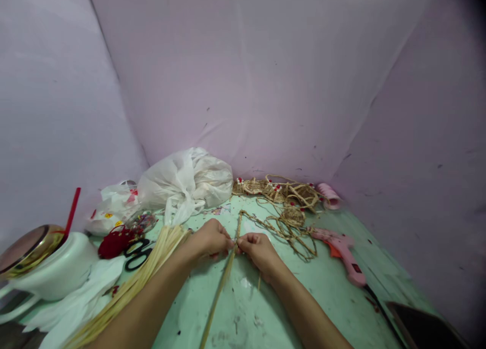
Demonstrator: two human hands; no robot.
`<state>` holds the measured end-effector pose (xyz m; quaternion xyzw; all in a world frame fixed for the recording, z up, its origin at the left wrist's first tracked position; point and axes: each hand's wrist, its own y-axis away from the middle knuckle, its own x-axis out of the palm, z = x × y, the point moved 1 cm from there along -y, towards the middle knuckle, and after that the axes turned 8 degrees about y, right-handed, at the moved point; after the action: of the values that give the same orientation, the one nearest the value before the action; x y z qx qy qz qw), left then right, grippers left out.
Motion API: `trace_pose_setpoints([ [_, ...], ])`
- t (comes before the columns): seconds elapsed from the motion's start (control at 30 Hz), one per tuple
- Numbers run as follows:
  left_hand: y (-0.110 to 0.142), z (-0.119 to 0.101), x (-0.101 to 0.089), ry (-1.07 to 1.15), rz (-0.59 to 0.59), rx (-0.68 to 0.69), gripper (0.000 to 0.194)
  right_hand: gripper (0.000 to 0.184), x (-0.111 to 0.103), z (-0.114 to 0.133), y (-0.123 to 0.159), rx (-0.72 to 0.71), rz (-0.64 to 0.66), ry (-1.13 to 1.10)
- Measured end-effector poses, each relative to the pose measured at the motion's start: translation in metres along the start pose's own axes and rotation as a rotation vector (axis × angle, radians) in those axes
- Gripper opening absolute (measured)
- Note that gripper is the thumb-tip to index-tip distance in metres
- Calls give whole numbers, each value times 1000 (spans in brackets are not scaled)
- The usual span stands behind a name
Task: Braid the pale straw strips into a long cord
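Over the middle of the table, my left hand (214, 239) is closed, its fingertips pinching a thin straw cord (239, 224). My right hand (258, 251) pinches the same cord just beside it, with the two sets of fingertips almost touching. Above the fingers the cord looks twisted or braided; below them loose straw strands (216, 299) trail toward the near edge. From the cord's top end, a long finished length (279, 232) lies in loose loops to the right. A bundle of pale straw strips (152, 268) lies beneath and beside my left forearm.
At the left are a white pot (74, 263), black-handled scissors (137, 254) and dark red yarn (116, 241). A white plastic bag (190, 179), woven straw pieces with red beads (275, 191) and a pink thread spool (328, 196) line the back. A pink glue gun (343, 250) lies right.
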<state>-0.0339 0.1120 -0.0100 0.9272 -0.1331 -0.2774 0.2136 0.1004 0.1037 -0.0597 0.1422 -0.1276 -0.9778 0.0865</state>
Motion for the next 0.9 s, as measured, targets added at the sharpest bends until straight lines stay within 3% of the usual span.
trace_pose_setpoints([
  [0.1, -2, 3, -6, -42, 3, 36, 18, 17, -1, 1, 0, 13, 4, 14],
  [0.27, 32, -3, -59, -515, -275, 201, 11, 17, -1, -1, -1, 17, 5, 33],
  [0.33, 44, -3, -71, -635, -158, 157, 9, 17, 0, -2, -2, 18, 10, 34],
  [0.43, 44, 3, -69, -686, 22, 72, 6, 18, 0, -3, -2, 6, 15, 28],
  [0.63, 16, 19, -60, -789, -70, -26, 2, 17, -1, -6, -3, -19, 14, 38],
  [0.77, 10, 26, -65, -749, -49, -59, 6, 16, 0, -5, -3, -10, 25, 31],
  [0.9, 2, 29, -54, -723, -109, 53, 8, 16, -1, -3, -2, 19, 33, -6],
])
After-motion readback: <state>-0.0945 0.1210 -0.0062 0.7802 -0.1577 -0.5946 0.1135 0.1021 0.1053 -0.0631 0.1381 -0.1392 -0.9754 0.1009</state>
